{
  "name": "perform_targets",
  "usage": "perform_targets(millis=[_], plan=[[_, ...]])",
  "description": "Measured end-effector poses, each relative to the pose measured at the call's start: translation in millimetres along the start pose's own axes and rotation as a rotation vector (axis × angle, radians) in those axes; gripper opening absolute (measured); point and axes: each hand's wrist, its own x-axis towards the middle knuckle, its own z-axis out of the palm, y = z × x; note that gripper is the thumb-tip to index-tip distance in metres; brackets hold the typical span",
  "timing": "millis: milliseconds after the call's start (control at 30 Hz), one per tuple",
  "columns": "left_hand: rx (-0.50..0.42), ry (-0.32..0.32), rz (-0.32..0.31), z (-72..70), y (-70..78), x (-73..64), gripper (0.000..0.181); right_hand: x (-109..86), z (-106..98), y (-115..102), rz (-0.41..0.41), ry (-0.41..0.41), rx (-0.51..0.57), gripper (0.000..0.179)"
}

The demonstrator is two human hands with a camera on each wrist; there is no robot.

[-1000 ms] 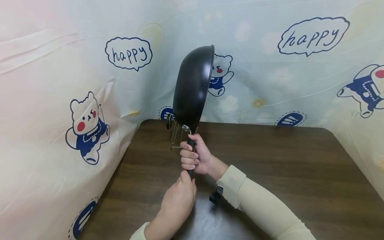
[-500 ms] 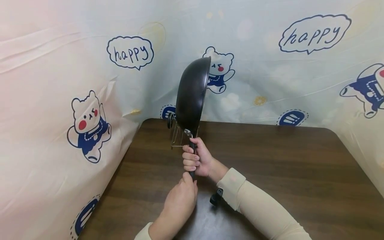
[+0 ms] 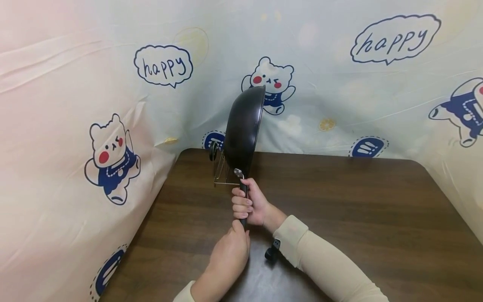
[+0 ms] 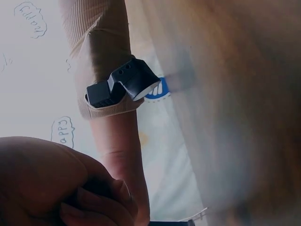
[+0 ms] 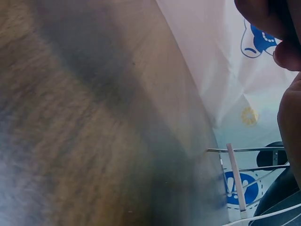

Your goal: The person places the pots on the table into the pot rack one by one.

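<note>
A black wok stands on edge in the air, its handle downward and its rounded outside facing left. My right hand grips the black handle just below the metal joint, fingers curled round it. Lower on the same handle, my left hand holds the end, which it mostly hides. In the left wrist view the left hand fills the lower left corner with fingers curled. Part of the wok shows at the lower right of the right wrist view, near the fingers.
Behind the wok, partly hidden, a thin wire rack stands on the brown wooden table. A round black piece sits at its left side. Printed cloth hangs round the back and sides. A black wrist camera hangs by the right sleeve.
The wok has come down in the head view, its top edge dropping clearly against the printed bear. Both hands have shifted slightly down and right, keeping their hold on the handle.
</note>
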Motion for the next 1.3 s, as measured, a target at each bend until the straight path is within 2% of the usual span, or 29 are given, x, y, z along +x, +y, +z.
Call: perform_targets(millis=[267,533,800,1100,1300], plan=[[-0.018,0.018,0.006,4.3,1.1,-6.3,0.036,-2.9,-7.0,4.5,0.015,-0.003,0.01,0.045],[-0.062,-0.024,-0.006,11.5,0.8,-6.9,0.036,-3.9,-15.5,4.0,0.019,0.023,-0.006,0.045],[-0.075,-0.043,0.016,17.0,-0.4,-8.7,0.037,-6.6,-21.4,5.8,0.013,0.076,-0.085,0.044],[-0.154,-0.174,0.006,21.0,-4.5,-10.3,0.038,-11.5,-25.1,6.8,0.017,0.196,-0.134,0.042],[-0.266,-0.297,0.006,20.8,-10.9,-11.0,0.04,-12.7,-25.0,6.9,0.006,0.271,-0.169,0.039]])
